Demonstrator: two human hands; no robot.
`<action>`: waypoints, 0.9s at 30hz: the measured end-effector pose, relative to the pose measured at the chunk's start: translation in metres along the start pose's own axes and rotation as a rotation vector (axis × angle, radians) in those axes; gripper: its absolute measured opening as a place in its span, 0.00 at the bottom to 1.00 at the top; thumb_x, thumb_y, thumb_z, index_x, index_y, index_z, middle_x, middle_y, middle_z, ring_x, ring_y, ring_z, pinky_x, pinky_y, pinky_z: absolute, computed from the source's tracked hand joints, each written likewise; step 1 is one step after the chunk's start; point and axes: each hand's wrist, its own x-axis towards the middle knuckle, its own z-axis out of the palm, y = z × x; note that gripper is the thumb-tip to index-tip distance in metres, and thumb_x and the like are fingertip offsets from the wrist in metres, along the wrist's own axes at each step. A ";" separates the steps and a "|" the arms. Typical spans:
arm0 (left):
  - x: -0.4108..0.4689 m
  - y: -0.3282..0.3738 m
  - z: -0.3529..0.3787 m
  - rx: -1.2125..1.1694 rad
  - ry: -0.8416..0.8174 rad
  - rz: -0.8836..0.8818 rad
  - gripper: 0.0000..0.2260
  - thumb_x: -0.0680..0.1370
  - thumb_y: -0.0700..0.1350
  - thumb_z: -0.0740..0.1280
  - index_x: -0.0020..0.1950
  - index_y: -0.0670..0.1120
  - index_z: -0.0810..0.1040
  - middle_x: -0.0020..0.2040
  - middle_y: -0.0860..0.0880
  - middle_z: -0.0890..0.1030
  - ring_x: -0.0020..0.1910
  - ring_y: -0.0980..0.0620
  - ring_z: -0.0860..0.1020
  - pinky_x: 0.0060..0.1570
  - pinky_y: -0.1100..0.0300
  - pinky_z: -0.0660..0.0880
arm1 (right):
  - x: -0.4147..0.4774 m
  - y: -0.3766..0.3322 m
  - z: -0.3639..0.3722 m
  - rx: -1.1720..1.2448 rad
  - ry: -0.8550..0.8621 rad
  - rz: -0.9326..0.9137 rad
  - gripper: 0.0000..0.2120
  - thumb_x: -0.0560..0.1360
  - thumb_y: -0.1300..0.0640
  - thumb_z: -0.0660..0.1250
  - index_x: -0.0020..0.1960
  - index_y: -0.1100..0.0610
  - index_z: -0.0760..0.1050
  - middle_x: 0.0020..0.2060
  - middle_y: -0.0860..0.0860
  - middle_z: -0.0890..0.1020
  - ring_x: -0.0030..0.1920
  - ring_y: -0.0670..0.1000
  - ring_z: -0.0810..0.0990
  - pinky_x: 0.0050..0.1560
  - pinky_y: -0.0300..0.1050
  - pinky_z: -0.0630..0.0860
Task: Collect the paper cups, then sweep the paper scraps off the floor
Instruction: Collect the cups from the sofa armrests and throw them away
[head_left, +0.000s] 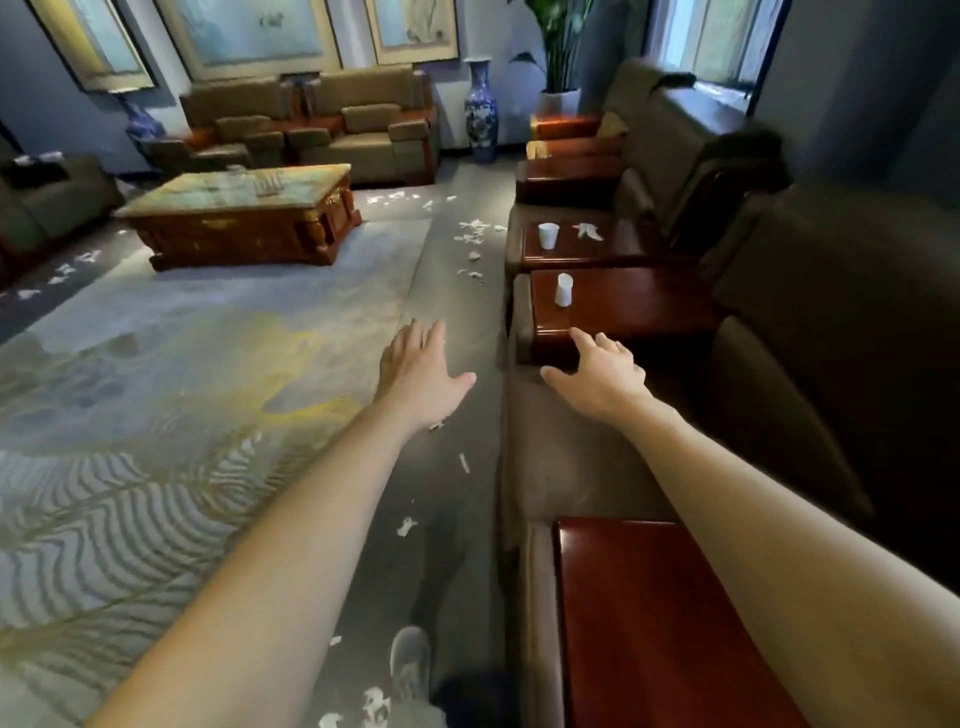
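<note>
Left hand (415, 374) and right hand (597, 374) extend forward, fingers spread, holding nothing. At 11 o'clock from the right hand, the near paper cup (563, 289) stands on a wooden armrest (623, 306). The far paper cup (547, 235) stands upright on the next armrest (576, 252). Paper scraps (472, 231) lie on the floor (457, 312) at 1 o'clock from the left hand. A coffee table (244, 218) stands at 10 o'clock.

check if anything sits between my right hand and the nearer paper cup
Nothing visible does. The right hand, open, is at the near corner of the wooden table, and only bare tabletop lies between it and the nearer paper cup. The other cup stands farther back.
</note>
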 end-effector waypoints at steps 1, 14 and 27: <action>0.031 -0.008 0.009 0.005 -0.022 0.020 0.37 0.78 0.57 0.65 0.79 0.47 0.49 0.79 0.42 0.47 0.78 0.43 0.48 0.74 0.51 0.48 | 0.028 -0.001 0.008 -0.016 0.009 0.035 0.36 0.76 0.38 0.61 0.78 0.51 0.53 0.76 0.56 0.59 0.76 0.61 0.53 0.72 0.60 0.55; 0.451 -0.084 0.078 -0.007 -0.227 0.335 0.42 0.77 0.55 0.68 0.79 0.51 0.42 0.80 0.44 0.43 0.78 0.43 0.45 0.74 0.48 0.47 | 0.397 -0.090 0.101 0.103 0.059 0.287 0.39 0.76 0.41 0.65 0.78 0.46 0.47 0.78 0.55 0.52 0.77 0.61 0.47 0.73 0.63 0.48; 0.754 0.014 0.227 -0.034 -0.465 0.520 0.35 0.81 0.62 0.54 0.79 0.50 0.39 0.80 0.46 0.43 0.78 0.46 0.42 0.75 0.46 0.43 | 0.680 0.051 0.147 0.189 0.018 0.677 0.38 0.77 0.42 0.64 0.78 0.49 0.47 0.77 0.56 0.54 0.77 0.61 0.50 0.73 0.63 0.51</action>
